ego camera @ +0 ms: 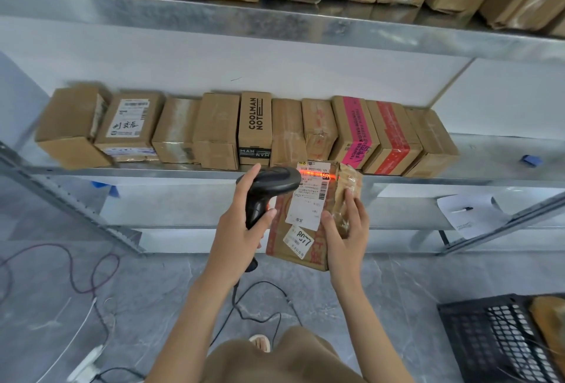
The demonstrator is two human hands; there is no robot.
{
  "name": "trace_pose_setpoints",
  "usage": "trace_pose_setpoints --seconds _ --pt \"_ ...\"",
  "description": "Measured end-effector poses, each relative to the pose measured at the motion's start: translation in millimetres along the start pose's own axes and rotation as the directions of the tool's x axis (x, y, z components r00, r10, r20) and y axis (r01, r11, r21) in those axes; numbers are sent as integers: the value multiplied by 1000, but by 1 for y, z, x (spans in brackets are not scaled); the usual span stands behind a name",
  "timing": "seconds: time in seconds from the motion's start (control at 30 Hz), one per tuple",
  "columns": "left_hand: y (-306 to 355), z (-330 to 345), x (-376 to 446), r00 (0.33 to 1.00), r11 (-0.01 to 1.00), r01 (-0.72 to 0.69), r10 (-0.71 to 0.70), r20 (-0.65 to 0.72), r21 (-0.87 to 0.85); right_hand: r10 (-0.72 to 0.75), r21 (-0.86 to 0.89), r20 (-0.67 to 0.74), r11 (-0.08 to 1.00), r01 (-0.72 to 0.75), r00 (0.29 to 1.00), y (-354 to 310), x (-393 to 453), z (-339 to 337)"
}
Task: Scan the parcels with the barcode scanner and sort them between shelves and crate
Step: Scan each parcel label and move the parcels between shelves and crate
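Left hand [241, 229]: gripped the barcode scanner [267, 187] beside the parcel [308, 217].
Right hand [347, 229]: held that parcel.
Beam: crossed its label.

Black scanner [269, 187] — red beam on brown parcel's [308, 223] white label; crate [489, 336] seemingly black.

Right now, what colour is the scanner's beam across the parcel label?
Red-orange, a line on the label; head view.

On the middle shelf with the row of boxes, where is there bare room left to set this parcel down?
The silver metal middle shelf is bare to the right of the last plain brown cardboard box, up to a small blue object. A narrow bare strip runs along its front edge. From the leftmost brown cardboard box rightwards, the row stands packed side by side.
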State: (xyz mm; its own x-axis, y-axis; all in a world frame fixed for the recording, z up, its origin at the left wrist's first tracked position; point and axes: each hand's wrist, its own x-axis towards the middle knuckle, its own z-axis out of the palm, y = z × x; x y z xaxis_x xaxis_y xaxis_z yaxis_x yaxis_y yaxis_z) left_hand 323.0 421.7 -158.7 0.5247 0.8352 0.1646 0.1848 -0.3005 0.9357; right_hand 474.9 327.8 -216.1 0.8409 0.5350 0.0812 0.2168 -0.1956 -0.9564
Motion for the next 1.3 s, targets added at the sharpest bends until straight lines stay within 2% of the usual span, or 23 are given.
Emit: trace_pose_setpoints --seconds 0.57,1.07,1.2,1.3 --pt "-13 -11 0 1000 1000 -9 8 -18 -15 18 79 -24 997 -16 1000 -3 -4 3" --pt "-17 -3 -9 999 1000 -21 22 -24 12 45 72 -47 997 -41 998 1 -13 -14" --pt "-15 15 -3 999 999 -35 35 17 -18 86 70 -91 994 -79 992 7 -12 -36" --pt "-6 45 4 991 997 -67 71 110 -38 128 72 -171 990 -118 977 16 -15 -64"
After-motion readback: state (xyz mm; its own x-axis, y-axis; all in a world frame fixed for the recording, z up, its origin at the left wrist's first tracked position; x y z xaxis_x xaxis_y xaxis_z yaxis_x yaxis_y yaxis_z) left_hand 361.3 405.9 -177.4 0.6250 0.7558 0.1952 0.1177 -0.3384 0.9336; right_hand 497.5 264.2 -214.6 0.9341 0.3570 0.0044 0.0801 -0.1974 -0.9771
